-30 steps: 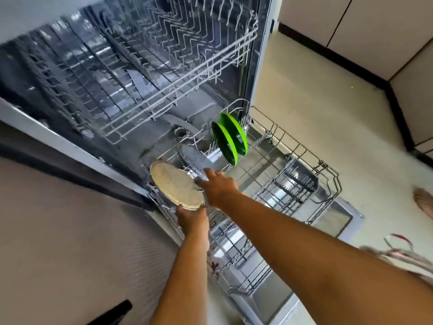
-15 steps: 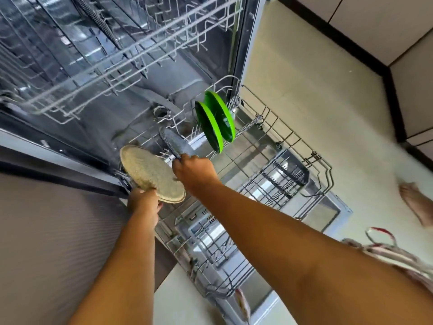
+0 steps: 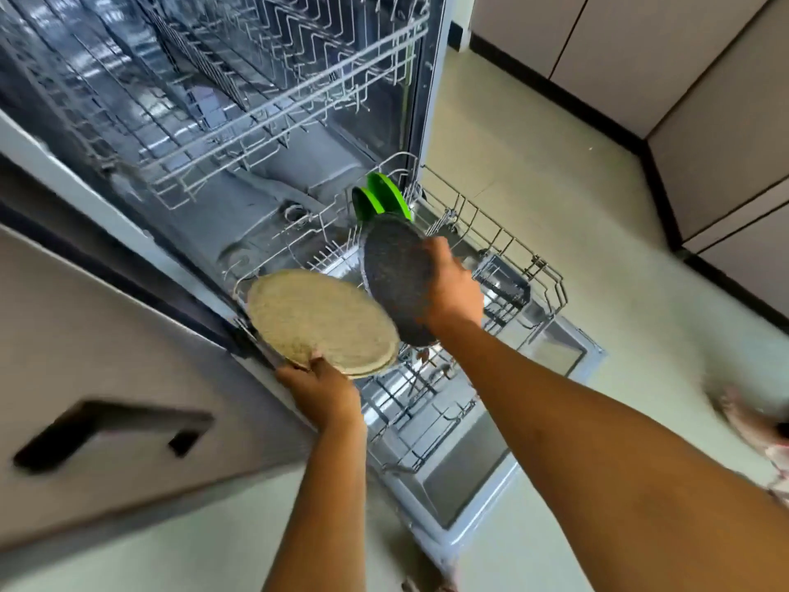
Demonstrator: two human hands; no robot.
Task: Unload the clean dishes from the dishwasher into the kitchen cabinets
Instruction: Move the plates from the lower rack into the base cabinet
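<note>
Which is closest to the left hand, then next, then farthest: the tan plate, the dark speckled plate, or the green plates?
1. The tan plate, gripped by the left hand itself.
2. The dark speckled plate, up and right, in the right hand.
3. The green plates, standing at the back of the lower rack.

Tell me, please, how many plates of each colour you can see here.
Green plates: 2
Beige plate, held by the left hand: 1
Dark grey plate, held by the right hand: 1
Total: 4

Lower halves of green plates [image 3: 381,197] behind dark plate [image 3: 395,271]
</note>
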